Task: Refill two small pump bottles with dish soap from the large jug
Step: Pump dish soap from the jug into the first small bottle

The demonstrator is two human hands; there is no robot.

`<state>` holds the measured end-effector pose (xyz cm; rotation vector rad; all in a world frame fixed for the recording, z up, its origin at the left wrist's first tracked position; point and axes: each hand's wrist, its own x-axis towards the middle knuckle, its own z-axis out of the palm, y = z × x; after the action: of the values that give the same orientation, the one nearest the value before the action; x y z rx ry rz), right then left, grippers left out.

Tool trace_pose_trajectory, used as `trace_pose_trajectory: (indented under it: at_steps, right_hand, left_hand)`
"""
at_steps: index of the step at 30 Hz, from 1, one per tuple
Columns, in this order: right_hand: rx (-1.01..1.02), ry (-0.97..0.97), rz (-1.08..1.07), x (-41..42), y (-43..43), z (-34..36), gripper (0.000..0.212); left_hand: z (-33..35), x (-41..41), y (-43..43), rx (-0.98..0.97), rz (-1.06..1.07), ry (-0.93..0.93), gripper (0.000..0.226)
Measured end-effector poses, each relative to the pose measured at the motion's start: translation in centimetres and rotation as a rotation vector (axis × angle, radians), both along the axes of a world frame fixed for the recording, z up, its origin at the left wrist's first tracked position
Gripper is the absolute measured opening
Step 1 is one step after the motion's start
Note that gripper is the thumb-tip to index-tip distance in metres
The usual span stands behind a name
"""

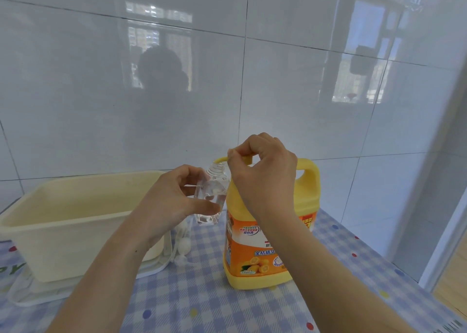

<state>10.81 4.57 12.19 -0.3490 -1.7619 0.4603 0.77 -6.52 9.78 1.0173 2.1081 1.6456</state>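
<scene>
Left hand [177,196] grips the uncapped bottle [211,198]; beside it, right hand [262,171] pinches the jug cap [246,158]. Unbraced, the jug [265,251] may tip.

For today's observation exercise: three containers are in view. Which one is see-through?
The small bottle in the left hand: clear plastic, neck uncapped. The jug is opaque yellow, the tub opaque cream.
</scene>
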Motion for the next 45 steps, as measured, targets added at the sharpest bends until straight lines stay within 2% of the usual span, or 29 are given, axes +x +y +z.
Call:
trace_pose_trajectory:
  at_steps: [6, 20, 37, 45]
  right_hand:
    - [-0.086, -0.118, 0.031, 0.9, 0.2, 2.4, 0.020]
    - [-0.050, -0.051, 0.019, 0.5, 0.1, 1.5, 0.018]
    - [0.099, -0.010, -0.037, -0.2, 0.3, -0.7, 0.019]
    - [0.084, -0.016, -0.026, 0.0, 0.2, -0.7, 0.019]
  left_hand:
    - [0.1, 0.2, 0.0, 0.038, -0.019, -0.022, 0.052]
    - [0.1, 0.1, 0.0, 0.059, 0.002, -0.025, 0.052]
    - [-0.2, -0.1, 0.0, -0.028, 0.013, 0.020, 0.062]
    - [-0.3, -0.1, 0.1, -0.047, 0.021, 0.032, 0.056]
